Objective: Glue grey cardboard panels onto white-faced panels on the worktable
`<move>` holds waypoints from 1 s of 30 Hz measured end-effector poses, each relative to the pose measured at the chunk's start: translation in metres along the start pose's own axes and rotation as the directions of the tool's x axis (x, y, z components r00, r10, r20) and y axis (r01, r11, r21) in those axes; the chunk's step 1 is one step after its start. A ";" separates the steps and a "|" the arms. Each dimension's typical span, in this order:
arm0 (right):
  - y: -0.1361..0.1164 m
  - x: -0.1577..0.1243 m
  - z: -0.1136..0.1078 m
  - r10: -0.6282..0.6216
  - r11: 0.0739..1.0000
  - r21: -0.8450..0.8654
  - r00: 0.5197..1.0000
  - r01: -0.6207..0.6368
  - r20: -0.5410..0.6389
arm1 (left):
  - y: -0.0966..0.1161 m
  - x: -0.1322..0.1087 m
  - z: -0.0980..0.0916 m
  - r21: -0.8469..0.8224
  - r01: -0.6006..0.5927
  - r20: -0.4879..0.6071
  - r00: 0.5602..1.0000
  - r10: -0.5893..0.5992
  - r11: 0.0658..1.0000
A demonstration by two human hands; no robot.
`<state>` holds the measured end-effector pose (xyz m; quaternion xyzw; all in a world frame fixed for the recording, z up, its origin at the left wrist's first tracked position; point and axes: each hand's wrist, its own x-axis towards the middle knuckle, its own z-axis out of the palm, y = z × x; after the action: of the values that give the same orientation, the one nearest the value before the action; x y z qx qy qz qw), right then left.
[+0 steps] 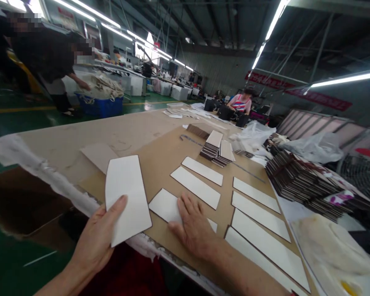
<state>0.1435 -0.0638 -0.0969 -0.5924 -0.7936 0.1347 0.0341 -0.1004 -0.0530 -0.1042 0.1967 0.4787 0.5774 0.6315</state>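
Observation:
My left hand [100,234] holds a white panel with a dark edge [128,197] by its lower left side, thumb on top, above the table's front edge. Flat on a second white panel [165,204] lies my right hand [191,224], fingers spread and palm down, covering its middle. Beyond that hand are two more white panels, a wider one [197,187] and a narrow one [203,170]. On the right, several long white panels [262,216] lie in a slanting row, partly behind my right forearm.
Stacked panels [214,142] stand farther back on the brown table [135,131]. Dark-edged stacks [296,181], plastic bags [317,146] and a pale cloth [336,246] are at the right. People work beyond, one by a blue bin [101,105].

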 end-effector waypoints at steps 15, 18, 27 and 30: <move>0.055 0.049 -0.012 0.353 0.932 -0.033 0.923 -0.362 -0.155 | 0.004 -0.011 0.006 0.063 0.092 0.003 0.996 -0.092 0.994; 0.080 0.059 -0.010 0.445 0.882 -0.078 0.875 -0.466 -0.193 | 0.005 -0.012 0.008 0.071 0.127 -0.012 0.992 -0.127 0.989; 0.114 0.071 -0.021 0.386 0.908 -0.098 0.903 -0.408 -0.191 | 0.002 -0.015 0.016 0.092 0.108 0.083 0.990 -0.115 0.990; 0.092 0.070 -0.025 0.327 0.931 -0.105 0.927 -0.349 -0.184 | -0.003 -0.013 0.016 0.105 0.111 0.108 0.987 -0.123 0.988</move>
<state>0.2138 0.0306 -0.1037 -0.7305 -0.6811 0.0356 0.0348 -0.0836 -0.0607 -0.0940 0.2318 0.4804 0.5028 0.6802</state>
